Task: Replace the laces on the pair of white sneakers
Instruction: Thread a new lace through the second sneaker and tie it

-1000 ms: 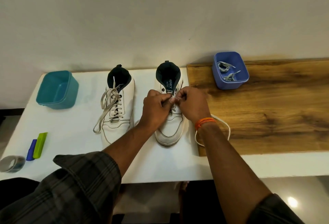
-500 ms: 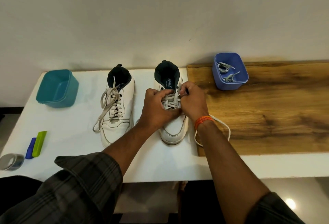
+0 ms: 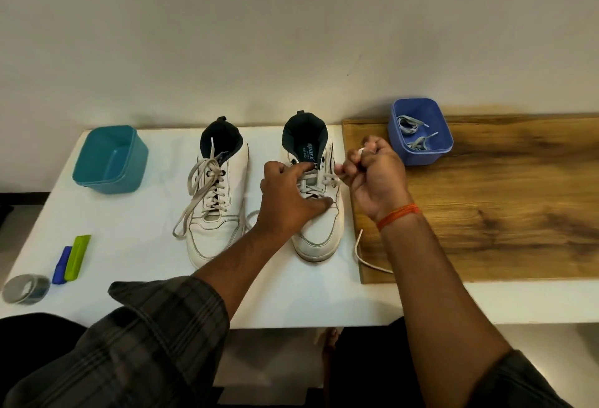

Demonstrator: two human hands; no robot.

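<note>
Two white sneakers stand side by side on the white table, toes toward me. The left sneaker (image 3: 217, 210) is laced, its lace ends hanging loose. My left hand (image 3: 288, 197) grips the right sneaker (image 3: 319, 229) over its lacing, fingers at the tongue. To the right of that shoe, my right hand (image 3: 372, 177) pinches its white lace (image 3: 332, 178) and holds it taut out of an eyelet. The lace's free end (image 3: 359, 253) trails onto the wooden board. A blue tub (image 3: 421, 156) behind my right hand holds grey laces (image 3: 410, 125).
An empty teal tub (image 3: 107, 161) sits at the table's back left. A blue and a green marker (image 3: 73, 258) and a roll of grey tape (image 3: 24, 287) lie near the front left corner. The wooden board (image 3: 502, 206) covers the table's right part.
My right hand has moved away from the shoe to the right, drawing the lace out sideways. My left hand stays on the right sneaker.
</note>
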